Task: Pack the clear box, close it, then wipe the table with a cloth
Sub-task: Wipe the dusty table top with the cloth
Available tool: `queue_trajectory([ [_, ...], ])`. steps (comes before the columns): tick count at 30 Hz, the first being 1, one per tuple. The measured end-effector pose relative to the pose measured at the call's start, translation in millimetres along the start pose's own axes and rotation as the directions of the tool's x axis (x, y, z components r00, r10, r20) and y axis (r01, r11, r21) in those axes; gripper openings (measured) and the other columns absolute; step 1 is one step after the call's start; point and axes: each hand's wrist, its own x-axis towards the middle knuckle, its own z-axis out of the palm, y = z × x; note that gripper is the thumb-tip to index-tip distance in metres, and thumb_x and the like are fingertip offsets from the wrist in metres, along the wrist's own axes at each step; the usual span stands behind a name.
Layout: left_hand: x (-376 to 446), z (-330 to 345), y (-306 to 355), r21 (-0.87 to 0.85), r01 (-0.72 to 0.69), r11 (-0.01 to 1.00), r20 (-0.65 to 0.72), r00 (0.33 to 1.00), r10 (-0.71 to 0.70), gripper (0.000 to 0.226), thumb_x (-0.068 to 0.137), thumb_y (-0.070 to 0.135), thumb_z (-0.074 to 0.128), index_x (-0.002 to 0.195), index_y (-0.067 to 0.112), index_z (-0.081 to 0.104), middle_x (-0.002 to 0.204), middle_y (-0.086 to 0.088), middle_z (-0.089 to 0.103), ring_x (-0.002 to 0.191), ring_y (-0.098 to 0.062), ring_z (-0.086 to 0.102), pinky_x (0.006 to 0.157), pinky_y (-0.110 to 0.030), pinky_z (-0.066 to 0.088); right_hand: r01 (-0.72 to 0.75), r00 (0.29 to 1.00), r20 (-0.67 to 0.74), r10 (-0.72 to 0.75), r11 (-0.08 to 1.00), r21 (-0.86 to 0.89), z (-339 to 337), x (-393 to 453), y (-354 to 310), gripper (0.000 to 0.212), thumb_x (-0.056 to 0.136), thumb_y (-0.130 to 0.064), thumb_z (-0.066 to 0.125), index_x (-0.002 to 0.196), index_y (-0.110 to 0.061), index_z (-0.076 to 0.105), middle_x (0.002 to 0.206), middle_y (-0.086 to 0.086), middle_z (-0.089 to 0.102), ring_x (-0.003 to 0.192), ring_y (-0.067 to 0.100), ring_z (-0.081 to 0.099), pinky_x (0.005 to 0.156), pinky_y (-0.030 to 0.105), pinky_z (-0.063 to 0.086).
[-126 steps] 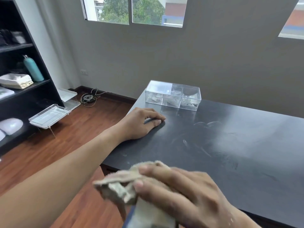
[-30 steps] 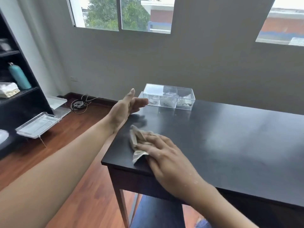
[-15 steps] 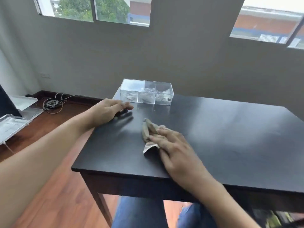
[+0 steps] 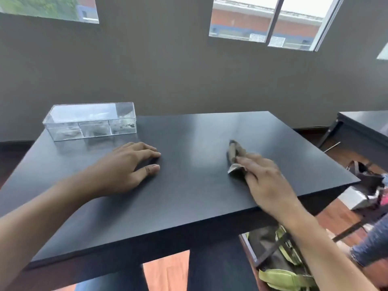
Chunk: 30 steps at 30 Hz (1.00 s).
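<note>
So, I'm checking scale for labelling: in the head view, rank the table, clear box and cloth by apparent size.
1. table, largest by far.
2. clear box.
3. cloth, smallest, though the right hand hides part of it.

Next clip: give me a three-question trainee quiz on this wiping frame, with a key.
1. Which hand presses the cloth on the table?
2. True or false: the clear box has its lid on.
3. The left hand is: A) gripping the box, B) resting on the tabletop, C) lifted in the air.

Key: 1. The right hand. 2. True. 3. B.
</note>
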Motion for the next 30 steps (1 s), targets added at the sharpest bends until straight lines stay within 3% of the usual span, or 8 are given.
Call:
queue_trajectory([
  [2,9,4,9,0.01,0.015,1.0,-0.009,1.0,-0.015,0.072,0.086,0.077,0.03,0.14,0.036,0.057,0.141,0.024,0.051,0.135,-0.005,0.045,0.116,-0.033,0.034,-0.23,0.972,-0.042,0.23,0.973,0.006,-19,13,40,0.042,0.099,-0.022,0.045,0.136,-0.023,0.064,0.152,0.0,0.052,0.137,0.032,0.045,0.113,0.048,0.04],
  [4,22,6,21,0.025,0.021,0.999,-0.031,0.999,-0.02,0.069,0.087,0.074,0.034,0.138,0.034,0.059,0.14,0.02,0.054,0.133,-0.009,0.048,0.114,-0.032,0.036,-0.252,0.965,-0.079,0.25,0.968,-0.011,-15,7,24,0.042,0.099,-0.023,0.043,0.135,-0.023,0.065,0.153,0.0,0.051,0.14,0.03,0.041,0.116,0.047,0.037],
  [10,62,15,62,0.084,0.033,0.996,-0.04,0.999,-0.03,0.056,0.091,0.058,0.041,0.132,0.028,0.065,0.135,0.01,0.062,0.125,-0.021,0.057,0.107,-0.042,0.043,0.238,0.966,0.052,-0.252,0.952,0.19,8,-52,-45,0.042,0.099,-0.023,0.049,0.138,-0.034,0.062,0.151,-0.024,0.049,0.146,0.002,0.035,0.121,0.023,0.025],
  [16,77,25,70,0.065,0.032,0.997,-0.055,0.998,-0.028,0.055,0.092,0.058,0.038,0.131,0.03,0.064,0.13,0.011,0.062,0.121,-0.02,0.057,0.104,-0.041,0.045,-0.247,0.967,-0.088,0.238,0.964,-0.104,-42,27,135,0.038,0.102,-0.018,0.05,0.138,-0.023,0.063,0.151,0.002,0.053,0.14,0.029,0.046,0.12,0.042,0.032],
  [19,75,28,66,0.017,0.028,0.999,-0.077,0.997,-0.027,0.057,0.092,0.061,0.036,0.133,0.031,0.063,0.127,0.013,0.062,0.121,-0.018,0.056,0.104,-0.042,0.045,-0.354,0.935,-0.029,0.353,0.931,-0.092,-40,64,149,0.038,0.103,-0.017,0.048,0.138,-0.016,0.063,0.152,0.014,0.052,0.142,0.032,0.042,0.122,0.04,0.025],
  [22,74,26,62,-0.042,0.0,0.999,-0.063,0.998,-0.002,0.057,0.091,0.064,0.037,0.131,0.034,0.064,0.121,0.019,0.06,0.119,-0.012,0.056,0.106,-0.037,0.044,-0.06,0.998,0.01,0.06,0.998,-0.017,-6,62,69,0.048,0.093,-0.016,0.04,0.131,-0.015,0.069,0.15,0.011,0.054,0.142,0.028,0.047,0.122,0.042,0.03],
  [25,75,20,57,-0.129,-0.03,0.991,-0.075,0.997,0.02,0.042,0.091,0.047,0.048,0.125,0.035,0.069,0.114,0.021,0.062,0.113,-0.011,0.06,0.104,-0.033,0.045,0.343,0.933,0.088,-0.349,0.936,0.074,26,15,-30,0.05,0.095,-0.021,0.041,0.141,-0.026,0.059,0.158,-0.004,0.045,0.148,0.019,0.038,0.124,0.036,0.024],
  [30,74,18,54,-0.071,-0.031,0.997,-0.104,0.994,0.024,0.033,0.095,0.029,0.054,0.122,0.033,0.072,0.112,0.019,0.063,0.108,-0.01,0.06,0.091,-0.018,0.037,0.401,0.882,0.201,-0.426,0.903,0.15,9,9,-28,0.047,0.105,-0.029,0.041,0.151,-0.04,0.045,0.163,-0.018,0.032,0.152,0.007,0.023,0.125,0.023,0.014],
])
